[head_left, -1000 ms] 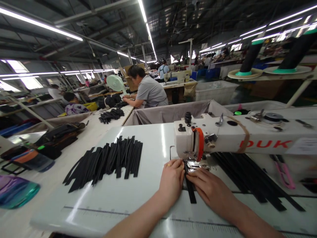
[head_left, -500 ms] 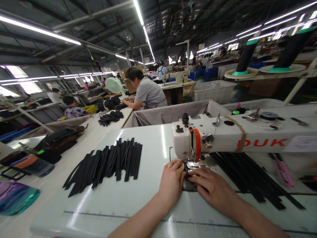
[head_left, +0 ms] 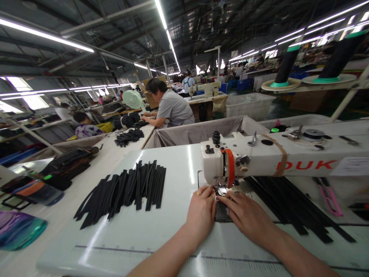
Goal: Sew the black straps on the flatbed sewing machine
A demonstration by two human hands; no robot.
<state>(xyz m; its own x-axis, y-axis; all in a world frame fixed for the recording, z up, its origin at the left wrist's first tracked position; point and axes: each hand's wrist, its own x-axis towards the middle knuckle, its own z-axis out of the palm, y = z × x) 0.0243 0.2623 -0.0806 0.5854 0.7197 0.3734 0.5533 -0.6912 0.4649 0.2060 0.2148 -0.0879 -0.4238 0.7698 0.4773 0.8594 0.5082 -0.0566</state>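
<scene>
Here, rested left hand (head_left: pixel 201 211) and right hand (head_left: pixel 249 217) at the sewing machine (head_left: pixel 256 158), fingers (head_left: pixel 227 201) lightly bent, close together, low to the surface (head_left: pixel 178 175). Could not tell of anything gripped beneath. Had 1 pile of black strips (head_left: pixel 123 192) near the surface's left edge, 1 bunch (head_left: pixel 281 206) slanting from under the machine toward the near edge.

In red capitals along the arm of the white sewing machine (head_left: pixel 259 161): "DUK", with D partly behind a brown band (head_left: pixel 282 152). On the paper label (head_left: pixel 353 166) beside the K, faint unreadable print. Along the printed ruler (head_left: pixel 115 250), markings too small to read.
</scene>
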